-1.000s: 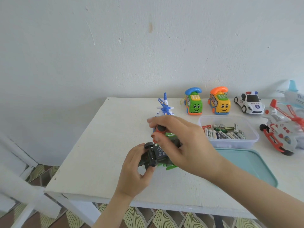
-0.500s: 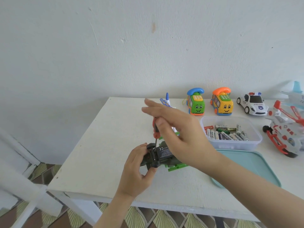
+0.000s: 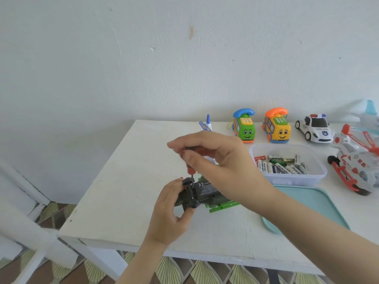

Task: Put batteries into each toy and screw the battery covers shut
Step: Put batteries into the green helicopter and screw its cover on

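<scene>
Pinching screwdriver [image 3: 191, 170] upright, right hand [image 3: 217, 160] sits 12 o'clock of toy [image 3: 205, 190]; left hand [image 3: 172, 212] grips toy from 7 o'clock.

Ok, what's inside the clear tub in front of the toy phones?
The tub holds loose batteries lying flat, mostly white-labelled, plus a red one and a green one. The cloudy near wall hides the lowest ones, so the full count cannot be told.
</scene>
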A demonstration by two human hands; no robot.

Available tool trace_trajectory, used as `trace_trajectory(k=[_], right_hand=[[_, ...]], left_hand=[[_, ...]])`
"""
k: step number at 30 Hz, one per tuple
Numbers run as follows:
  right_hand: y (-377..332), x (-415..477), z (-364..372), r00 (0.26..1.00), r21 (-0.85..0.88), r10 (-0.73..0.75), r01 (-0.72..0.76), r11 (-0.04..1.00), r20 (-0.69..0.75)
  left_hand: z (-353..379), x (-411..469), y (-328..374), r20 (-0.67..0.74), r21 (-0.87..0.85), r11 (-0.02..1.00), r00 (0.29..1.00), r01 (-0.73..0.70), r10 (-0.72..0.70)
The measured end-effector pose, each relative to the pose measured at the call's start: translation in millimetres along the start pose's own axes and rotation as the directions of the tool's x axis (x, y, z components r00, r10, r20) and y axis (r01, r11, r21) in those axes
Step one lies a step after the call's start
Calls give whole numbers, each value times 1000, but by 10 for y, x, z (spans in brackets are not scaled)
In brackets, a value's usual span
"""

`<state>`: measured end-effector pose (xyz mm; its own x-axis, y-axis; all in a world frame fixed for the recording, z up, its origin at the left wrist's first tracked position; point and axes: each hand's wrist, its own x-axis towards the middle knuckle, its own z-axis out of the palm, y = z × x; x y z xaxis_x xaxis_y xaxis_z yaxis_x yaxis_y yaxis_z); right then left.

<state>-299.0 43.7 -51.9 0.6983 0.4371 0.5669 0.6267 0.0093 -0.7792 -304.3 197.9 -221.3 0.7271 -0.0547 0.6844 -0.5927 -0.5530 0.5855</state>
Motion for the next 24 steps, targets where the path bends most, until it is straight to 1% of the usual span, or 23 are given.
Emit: trace_trajectory(k=[1, 3, 4, 5, 6, 9, 10, 11, 12, 14, 15, 16, 17, 18, 20, 21, 22, 24], right_hand=[[5, 4, 12, 999, -47, -22, 20, 999, -38], [36, 10, 15, 990, -195, -84, 62, 979, -109], [51, 13, 13, 985, -277, -119, 81, 957, -125], [64, 10, 9, 983, -321, -135, 89, 943, -124], [72, 8, 3, 987, -310, -121, 82, 947, -109], [41, 6, -24, 1000, -60, -2, 0, 998, -23], [39, 9, -28, 1000, -20, 7, -7, 1000, -5], [41, 8, -19, 1000, -39, -10, 9, 999, -17], [53, 10, -10, 997, -101, -44, 39, 994, -55], [91, 19, -8, 981, -290, -134, 89, 953, -141], [107, 21, -13, 974, -371, -170, 104, 923, -152], [115, 20, -17, 972, -407, -184, 111, 907, -144], [120, 20, -20, 980, -383, -161, 107, 918, -113], [111, 23, -28, 992, -304, -109, 83, 949, -70], [65, 32, -54, 1000, -66, 11, -11, 998, 2], [48, 37, -57, 999, 3, 33, -33, 999, 12], [41, 40, -53, 1000, 7, 21, -21, 1000, -8], [62, 32, -34, 996, -126, -53, 43, 991, -77]], left_hand=[[0, -4, 0, 0, -2, 1000, 1000, -1, 1], [-2, -11, 3, -1, -7, 1000, 1000, 0, 0], [-3, -13, 3, -1, -8, 1000, 1000, 1, -1], [-3, -13, 4, -1, -8, 1000, 1000, 2, -2], [-3, -13, 4, -1, -6, 1000, 1000, 3, -3], [-3, -12, 0, 4, -7, 1000, 1000, 9, -9], [-3, -9, -2, 6, -7, 1000, 1000, 11, -11], [-4, -7, -1, 7, -7, 1000, 1000, 11, -11], [-4, -4, -1, 8, -7, 1000, 1000, 9, -9], [0, 3, 0, 13, -8, 1000, 1000, 7, -7], [1, 1, -1, 17, -8, 1000, 1000, 9, -9], [3, 1, 1, 20, -7, 1000, 1000, 8, -8], [2, 0, 2, 21, -5, 1000, 1000, 4, -4], [0, 1, 4, 24, -4, 1000, 1000, -1, 1], [-2, 9, 13, 27, -5, 1000, 1000, -8, 9], [-2, 14, 15, 25, -3, 1000, 1000, -13, 13], [-2, 16, 16, 22, 0, 1000, 1000, -17, 17], [-2, 21, 15, 18, 4, 1000, 1000, -18, 18]])
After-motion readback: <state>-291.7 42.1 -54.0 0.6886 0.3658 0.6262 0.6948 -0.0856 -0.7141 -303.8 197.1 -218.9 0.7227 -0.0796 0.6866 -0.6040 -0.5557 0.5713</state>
